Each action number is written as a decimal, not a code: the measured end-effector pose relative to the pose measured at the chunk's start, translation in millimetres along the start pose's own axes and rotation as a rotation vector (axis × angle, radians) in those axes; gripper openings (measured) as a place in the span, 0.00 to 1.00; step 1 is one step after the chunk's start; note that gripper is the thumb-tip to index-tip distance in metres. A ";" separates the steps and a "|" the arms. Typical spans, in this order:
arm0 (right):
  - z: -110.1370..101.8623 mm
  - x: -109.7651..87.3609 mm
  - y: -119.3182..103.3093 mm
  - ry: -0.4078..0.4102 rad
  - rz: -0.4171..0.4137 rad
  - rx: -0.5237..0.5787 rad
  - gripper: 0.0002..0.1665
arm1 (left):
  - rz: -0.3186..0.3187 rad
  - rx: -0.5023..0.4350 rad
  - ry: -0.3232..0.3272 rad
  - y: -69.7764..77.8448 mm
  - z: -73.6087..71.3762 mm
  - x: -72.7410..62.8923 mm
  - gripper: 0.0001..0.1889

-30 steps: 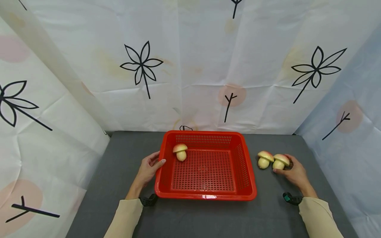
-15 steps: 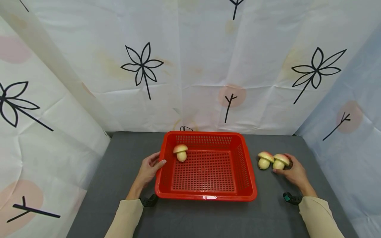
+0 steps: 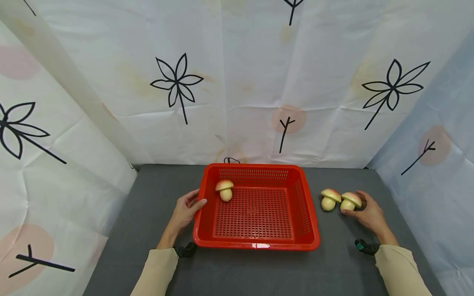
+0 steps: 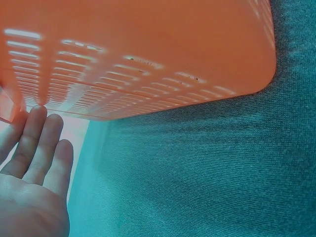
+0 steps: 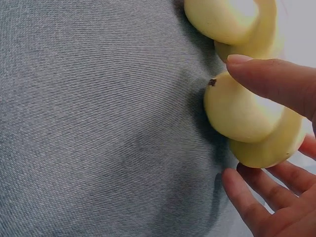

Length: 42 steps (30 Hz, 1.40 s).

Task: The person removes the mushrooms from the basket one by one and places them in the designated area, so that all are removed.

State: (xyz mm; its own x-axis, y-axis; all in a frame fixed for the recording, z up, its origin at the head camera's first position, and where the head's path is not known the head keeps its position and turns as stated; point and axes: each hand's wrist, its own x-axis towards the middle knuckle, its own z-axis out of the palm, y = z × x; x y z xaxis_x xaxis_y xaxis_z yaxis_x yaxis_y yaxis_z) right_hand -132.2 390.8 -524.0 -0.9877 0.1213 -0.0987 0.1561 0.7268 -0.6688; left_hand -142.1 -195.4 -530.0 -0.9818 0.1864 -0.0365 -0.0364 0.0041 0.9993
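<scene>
Two hands (image 3: 186, 209) (image 3: 369, 214) part-closed: left gripping basket (image 3: 253, 213), right pinching rightmost mushroom (image 3: 350, 200).

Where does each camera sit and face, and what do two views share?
Head: worn on the head, facing forward and down; shows red basket, three mushrooms, left hand, right hand, sleeves.
Left wrist: worn there, facing the basket's outer wall and tabletop; left fingers and palm show.
Right wrist: worn there, facing two mushrooms; right thumb and fingers show.
Head and right wrist share those mushrooms.

Head view faces forward, down — close wrist views share its basket (image 3: 252, 213) and mushrooms (image 5: 244, 108).
</scene>
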 end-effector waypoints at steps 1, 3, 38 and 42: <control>-0.6 0.0 -0.6 0.000 0.004 -0.001 0.59 | -0.001 0.001 0.000 0.0 -0.1 0.0 0.30; -2.4 0.1 -2.2 0.001 0.008 -0.005 0.60 | -0.003 0.002 0.002 -0.2 -0.2 -0.1 0.30; -20.9 -5.4 -54.0 0.080 -0.147 -0.112 0.55 | 0.003 0.013 0.003 -0.1 0.4 0.7 0.29; -19.6 -8.1 -68.0 0.085 -0.174 -0.102 0.54 | 0.011 0.013 -0.005 -0.3 0.0 0.2 0.29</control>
State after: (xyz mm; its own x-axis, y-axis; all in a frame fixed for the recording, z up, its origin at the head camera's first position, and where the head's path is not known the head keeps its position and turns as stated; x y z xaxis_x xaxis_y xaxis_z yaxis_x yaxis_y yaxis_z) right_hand -134.6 353.6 -463.3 -0.9961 0.0414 0.0775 -0.0125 0.8061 -0.5917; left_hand -142.3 -195.3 -530.3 -0.9813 0.1910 -0.0252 -0.0229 0.0143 0.9996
